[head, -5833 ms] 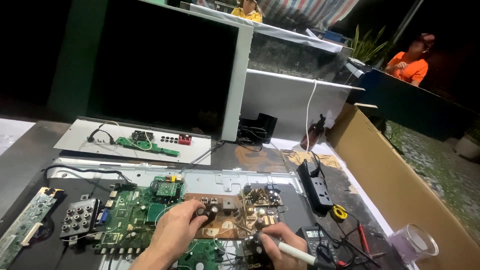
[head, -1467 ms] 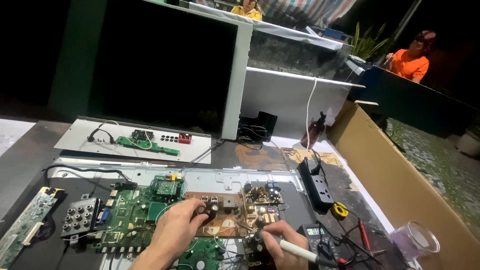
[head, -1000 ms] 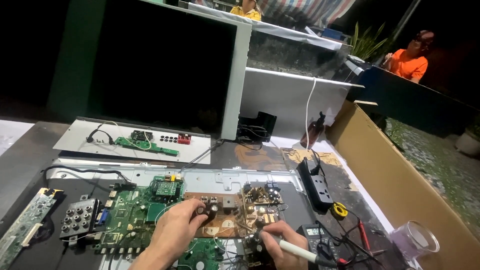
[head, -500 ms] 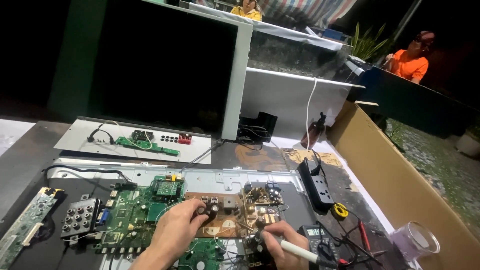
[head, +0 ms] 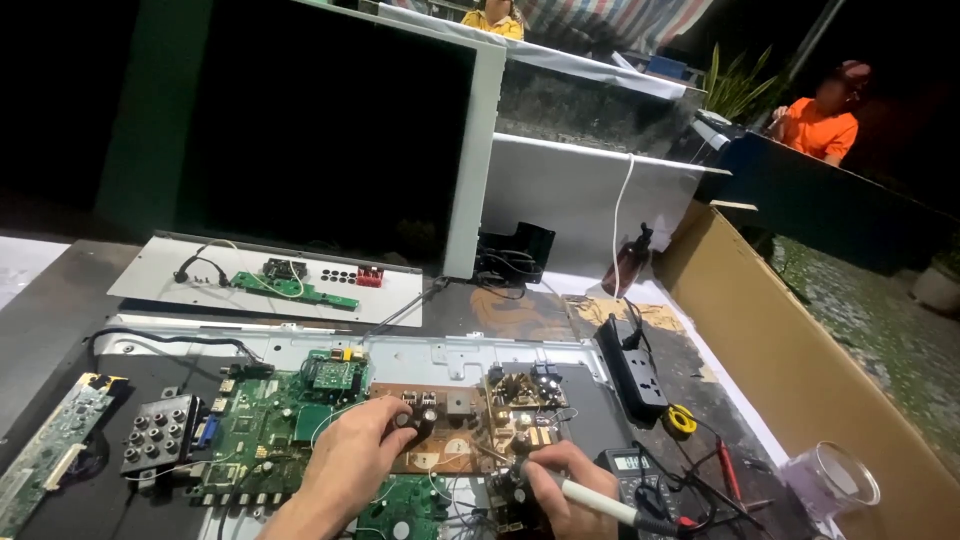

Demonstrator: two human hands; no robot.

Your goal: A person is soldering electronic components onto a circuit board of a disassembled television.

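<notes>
My left hand (head: 350,458) rests on a brown circuit board (head: 445,432), with its fingertips on a dark round component near the board's middle. My right hand (head: 562,486) grips a white pen-like soldering tool (head: 598,500), its tip pointing at the brown board's lower right part. A green circuit board (head: 265,415) lies just left of the brown one, partly under my left wrist. Both boards sit on a metal back panel (head: 420,352).
A black power strip (head: 630,362), a digital multimeter (head: 628,465) with red and black leads, yellow tape (head: 682,420) and a clear plastic cup (head: 830,480) lie to the right. A large cardboard sheet (head: 800,360) borders the right. A flat screen (head: 300,150) stands behind. A person in orange sits far right.
Almost nothing differs. My hands stay on the brown board, with the tool tip shifting only slightly.
</notes>
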